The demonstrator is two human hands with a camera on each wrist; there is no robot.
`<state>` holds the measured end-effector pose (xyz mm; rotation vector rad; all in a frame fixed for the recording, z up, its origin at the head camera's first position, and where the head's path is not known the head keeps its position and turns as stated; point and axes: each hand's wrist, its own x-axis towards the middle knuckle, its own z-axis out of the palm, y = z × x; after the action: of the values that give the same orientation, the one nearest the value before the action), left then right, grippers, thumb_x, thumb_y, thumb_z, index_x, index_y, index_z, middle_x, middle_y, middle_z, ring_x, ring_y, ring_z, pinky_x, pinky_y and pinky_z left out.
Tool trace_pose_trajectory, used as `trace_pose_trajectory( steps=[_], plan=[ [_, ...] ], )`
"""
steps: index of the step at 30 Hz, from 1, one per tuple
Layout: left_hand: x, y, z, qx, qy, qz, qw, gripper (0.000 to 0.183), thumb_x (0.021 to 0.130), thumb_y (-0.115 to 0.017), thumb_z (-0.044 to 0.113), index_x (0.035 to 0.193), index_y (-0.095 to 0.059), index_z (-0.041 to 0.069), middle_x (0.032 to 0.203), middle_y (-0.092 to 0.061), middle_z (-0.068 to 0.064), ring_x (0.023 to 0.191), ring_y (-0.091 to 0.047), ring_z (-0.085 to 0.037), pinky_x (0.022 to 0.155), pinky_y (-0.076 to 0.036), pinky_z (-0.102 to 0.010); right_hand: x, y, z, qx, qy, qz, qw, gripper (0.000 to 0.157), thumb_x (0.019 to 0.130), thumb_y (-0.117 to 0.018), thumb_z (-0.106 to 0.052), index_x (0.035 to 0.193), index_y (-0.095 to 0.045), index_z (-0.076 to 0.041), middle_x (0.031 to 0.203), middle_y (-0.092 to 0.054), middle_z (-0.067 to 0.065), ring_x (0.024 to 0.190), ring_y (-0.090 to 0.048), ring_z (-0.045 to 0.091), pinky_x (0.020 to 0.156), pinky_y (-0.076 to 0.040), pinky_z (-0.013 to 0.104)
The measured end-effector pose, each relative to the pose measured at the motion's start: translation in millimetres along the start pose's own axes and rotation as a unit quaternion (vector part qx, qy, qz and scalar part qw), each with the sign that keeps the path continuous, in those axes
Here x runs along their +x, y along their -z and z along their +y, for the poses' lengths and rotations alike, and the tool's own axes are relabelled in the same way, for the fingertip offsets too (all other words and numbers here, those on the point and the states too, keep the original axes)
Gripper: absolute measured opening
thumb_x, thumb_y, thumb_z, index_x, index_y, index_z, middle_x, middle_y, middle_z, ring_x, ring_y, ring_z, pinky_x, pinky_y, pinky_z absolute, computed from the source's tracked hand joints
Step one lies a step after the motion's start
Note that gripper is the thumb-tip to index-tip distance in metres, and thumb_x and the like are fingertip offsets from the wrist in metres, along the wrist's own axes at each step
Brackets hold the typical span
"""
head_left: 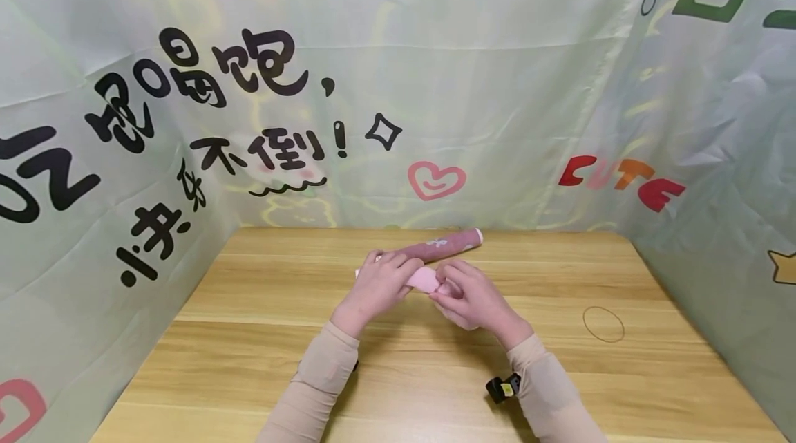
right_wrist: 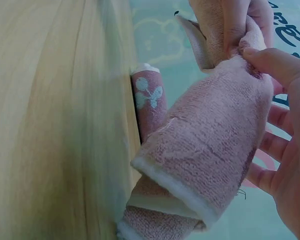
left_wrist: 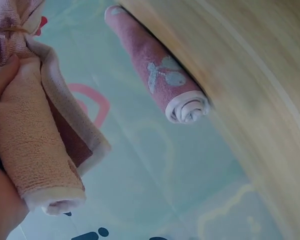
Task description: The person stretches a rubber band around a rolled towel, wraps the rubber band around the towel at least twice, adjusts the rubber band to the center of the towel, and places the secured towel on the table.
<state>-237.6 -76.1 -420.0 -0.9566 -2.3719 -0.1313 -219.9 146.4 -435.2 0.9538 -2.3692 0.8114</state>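
A rolled light-pink towel (head_left: 425,280), its edges trimmed in white, is held above the wooden table between both hands. My left hand (head_left: 381,284) grips one half of the roll. In the left wrist view a thin rubber band (left_wrist: 16,30) circles the gathered middle of the towel, and a loose flap hangs beside the roll. With thumb and fingers, my right hand (head_left: 468,296) pinches the gathered part. The other half spreads out below it in layered folds in the right wrist view. Just beyond the hands, a darker pink rolled towel (head_left: 450,244) with pale bow-like prints lies on the table.
Another thin rubber band (head_left: 603,324) lies on the right side of the wooden table (head_left: 249,332). Printed fabric (head_left: 497,104) hangs behind the table and along both sides. A small black camera (head_left: 502,388) is strapped at the right wrist.
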Motion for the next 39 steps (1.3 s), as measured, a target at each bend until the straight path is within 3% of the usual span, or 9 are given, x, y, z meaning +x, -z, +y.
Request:
trace_pose_trajectory(
  steps=[3, 7, 12, 18, 25, 28, 33, 39],
  plan=[
    [-0.5, -0.1, -1.4, 0.000, 0.004, 0.006, 1.0000, 0.030, 0.085, -0.073, 0.031, 0.113, -0.063, 0.024, 0.107, -0.070, 0.003, 0.103, -0.067, -0.020, 0.091, -0.050, -0.046, 1.3, 1.1, 0.3, 0.008, -0.028, -0.012, 1.000, 0.031, 0.081, -0.078, -0.023, 0.102, -0.058, -0.014, 0.102, -0.063, 0.001, 0.086, -0.058, 0.013, 0.073, -0.051, 0.030],
    [-0.6, 1.2, -2.9, 0.000, 0.014, 0.014, 0.9998, 0.032, 0.085, -0.074, 0.028, 0.114, -0.062, 0.022, 0.109, -0.071, 0.002, 0.101, -0.068, -0.020, 0.092, -0.050, -0.048, 2.7, 3.0, 2.3, 0.033, -0.089, -0.035, 0.995, 0.060, 0.076, -0.083, -0.020, 0.125, -0.050, -0.011, 0.107, -0.064, 0.005, 0.088, -0.062, 0.014, 0.076, -0.053, 0.032],
    [0.2, 2.2, -3.5, -0.010, -0.003, 0.034, 0.9994, 0.033, 0.084, -0.075, 0.027, 0.114, -0.061, 0.021, 0.110, -0.071, 0.000, 0.100, -0.068, -0.022, 0.092, -0.051, -0.049, 3.8, 4.5, 5.7, -0.015, -0.104, -0.061, 0.993, 0.077, 0.072, -0.086, -0.022, 0.136, -0.045, -0.010, 0.098, -0.069, 0.007, 0.080, -0.064, 0.017, 0.070, -0.053, 0.034],
    [0.8, 3.9, -5.3, -0.010, 0.004, 0.039, 0.9992, 0.042, 0.078, -0.080, 0.024, 0.115, -0.062, 0.022, 0.110, -0.071, 0.001, 0.100, -0.068, -0.022, 0.093, -0.049, -0.050, 1.4, 6.6, 10.6, -0.071, -0.113, -0.075, 0.988, 0.062, 0.070, -0.084, -0.015, 0.123, -0.054, -0.008, 0.097, -0.071, 0.011, 0.078, -0.067, 0.024, 0.068, -0.054, 0.040],
    [-1.8, 10.3, -7.9, -0.012, 0.051, -0.048, 0.9975, 0.044, 0.074, -0.083, 0.020, 0.113, -0.063, 0.020, 0.115, -0.068, -0.001, 0.107, -0.063, -0.025, 0.096, -0.046, -0.056, -1.3, 9.2, 16.0, -0.110, -0.096, -0.056, 0.988, 0.049, 0.065, -0.083, -0.007, 0.109, -0.060, -0.007, 0.099, -0.071, 0.010, 0.084, -0.066, 0.024, 0.072, -0.053, 0.042],
    [-2.6, 11.1, -10.5, -0.009, 0.066, -0.068, 0.9955, 0.042, 0.074, -0.083, 0.022, 0.111, -0.063, 0.018, 0.113, -0.068, -0.002, 0.107, -0.063, -0.025, 0.097, -0.045, -0.058, -2.1, 10.2, 18.0, -0.119, -0.087, -0.053, 0.988, 0.048, 0.065, -0.084, -0.008, 0.107, -0.061, -0.008, 0.097, -0.071, 0.009, 0.084, -0.066, 0.024, 0.071, -0.052, 0.043],
    [-5.2, 10.4, -17.5, -0.005, 0.080, -0.063, 0.9948, 0.044, 0.076, -0.081, 0.019, 0.116, -0.063, 0.018, 0.111, -0.071, -0.002, 0.104, -0.065, -0.025, 0.097, -0.044, -0.059, -2.9, 13.6, 20.0, -0.114, -0.088, -0.041, 0.989, 0.049, 0.064, -0.083, -0.005, 0.108, -0.061, -0.008, 0.100, -0.071, 0.010, 0.087, -0.067, 0.026, 0.074, -0.053, 0.045],
    [-6.6, 10.5, -22.8, -0.009, 0.062, -0.036, 0.9974, 0.041, 0.077, -0.079, 0.017, 0.115, -0.063, 0.017, 0.107, -0.071, -0.002, 0.100, -0.066, -0.026, 0.095, -0.046, -0.059, -3.7, 16.7, 21.7, -0.121, -0.090, -0.027, 0.988, 0.049, 0.065, -0.081, -0.005, 0.110, -0.062, -0.007, 0.104, -0.070, 0.012, 0.092, -0.067, 0.029, 0.077, -0.054, 0.048]
  ],
)
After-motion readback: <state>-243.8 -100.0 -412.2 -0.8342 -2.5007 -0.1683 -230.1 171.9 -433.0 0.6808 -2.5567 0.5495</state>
